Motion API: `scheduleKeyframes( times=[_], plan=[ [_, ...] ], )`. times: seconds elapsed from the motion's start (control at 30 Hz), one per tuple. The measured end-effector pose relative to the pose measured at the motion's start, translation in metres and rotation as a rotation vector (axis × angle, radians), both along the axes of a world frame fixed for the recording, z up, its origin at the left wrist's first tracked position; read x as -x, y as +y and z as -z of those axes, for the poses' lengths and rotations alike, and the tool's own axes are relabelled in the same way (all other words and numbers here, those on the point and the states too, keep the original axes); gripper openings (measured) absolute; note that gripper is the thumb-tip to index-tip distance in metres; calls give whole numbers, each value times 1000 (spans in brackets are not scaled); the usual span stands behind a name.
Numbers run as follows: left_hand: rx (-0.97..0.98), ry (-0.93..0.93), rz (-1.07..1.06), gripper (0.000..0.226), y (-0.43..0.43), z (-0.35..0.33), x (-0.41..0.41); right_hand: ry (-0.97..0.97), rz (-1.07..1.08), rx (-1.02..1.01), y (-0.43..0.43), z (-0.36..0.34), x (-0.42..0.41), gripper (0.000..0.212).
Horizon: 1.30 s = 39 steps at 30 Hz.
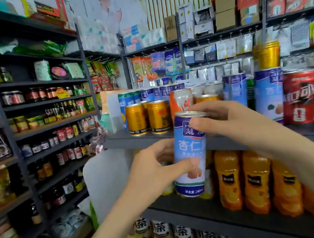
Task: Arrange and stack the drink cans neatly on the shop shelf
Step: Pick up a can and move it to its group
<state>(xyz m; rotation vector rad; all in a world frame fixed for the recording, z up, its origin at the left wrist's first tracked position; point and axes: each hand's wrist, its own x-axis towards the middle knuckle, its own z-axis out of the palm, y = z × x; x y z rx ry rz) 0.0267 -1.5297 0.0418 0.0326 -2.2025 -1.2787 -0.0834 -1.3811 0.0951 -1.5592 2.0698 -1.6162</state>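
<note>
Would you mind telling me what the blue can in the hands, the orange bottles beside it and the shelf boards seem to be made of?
Blue can: likely metal, with a bare silvery rim above a glossy printed wall.
Orange bottles: probably clear plastic, the juice showing through.
Shelf board: dark matt surface, painted metal or laminate; cannot tell.

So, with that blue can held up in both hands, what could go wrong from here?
The shelf front is crowded with gold cans; pushing the blue can in could knock one over.
A stacked gold can sits atop a tall blue can on the right; a nudge from the right hand might topple it.
The left hand and right hand seem to hold by fingertips, so the can could slip.
</note>
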Motion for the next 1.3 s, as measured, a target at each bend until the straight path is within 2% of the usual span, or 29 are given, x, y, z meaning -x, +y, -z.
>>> scheduleKeyframes(
  times=[0.07, 0.17, 0.37, 0.47, 0.57, 0.7, 0.8, 0.93, 1.03, 1.17, 1.23, 1.3],
  plan=[
    [11, 4, 22, 48, -28, -12, -4, 32, 19, -23, -24, -12, -8, 43],
    [43, 30, 67, 49, -59, -30, -5, 123, 92, -66, -53, -35, -14, 61],
    [95, 107, 144, 30, -89, -57, 1, 178, 118, -98, -83, -81, -14, 54],
    [85, 167, 61, 31, -106, -60, 0, 169, 145, -58, -91, -87, -11, 53],
    [30, 207, -54, 30, -136, -63, -3, 135, 198, 26, -100, -91, -3, 43],
    [64, 126, -188, 18, -193, -78, 8, 109, 294, 123, -127, -104, 13, 56],
    [214, 99, -241, 16, -225, -95, 35, 114, 368, 168, -150, -119, 22, 48],
    [606, -51, -267, 29, -240, -126, 77, 124, 448, 191, -171, -132, 36, 34],
    [776, -113, -78, 30, -241, -151, 110, 133, 502, 169, -176, -140, 49, 27],
    [1204, -292, -5, 41, -245, -173, 150, 184, 564, 139, -172, -151, 69, 22],
    [1296, -372, -2, 44, -247, -176, 168, 213, 569, 107, -169, -157, 77, 24],
    [1251, -437, 36, 47, -251, -173, 187, 218, 561, 90, -167, -163, 86, 27]
  ],
)
